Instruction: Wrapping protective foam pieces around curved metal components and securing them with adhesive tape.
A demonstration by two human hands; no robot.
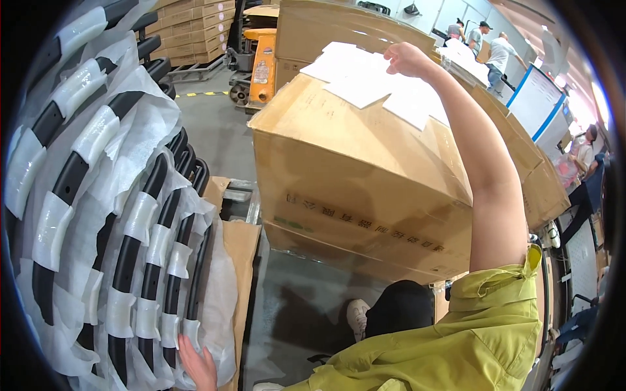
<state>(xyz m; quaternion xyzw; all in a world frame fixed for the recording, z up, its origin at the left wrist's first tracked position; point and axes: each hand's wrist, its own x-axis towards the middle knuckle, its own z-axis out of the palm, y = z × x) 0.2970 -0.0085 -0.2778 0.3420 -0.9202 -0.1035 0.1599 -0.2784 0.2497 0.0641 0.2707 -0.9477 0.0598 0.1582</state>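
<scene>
My right arm reaches across a large cardboard box (358, 173). On its top lie several overlapping white sheets (355, 68). At their far edge my right hand (412, 60) is closed, its fingertips curled and pinching a white sheet. Low on the left, my left hand (197, 366) is open with its fingers extended. It rests against the stacked black curved tube frames (124, 267), near a translucent foam sleeve (190, 329) on the rightmost tube. More foam sleeves and thin white wrapping sheets (140, 120) cover the frames.
An orange pallet jack (263, 65) stands beyond the box, beside stacked flat cartons (192, 29). More large boxes (515, 150) sit along the right. Several people (499, 55) are at the far right. A cardboard sheet (240, 254) edges the frames.
</scene>
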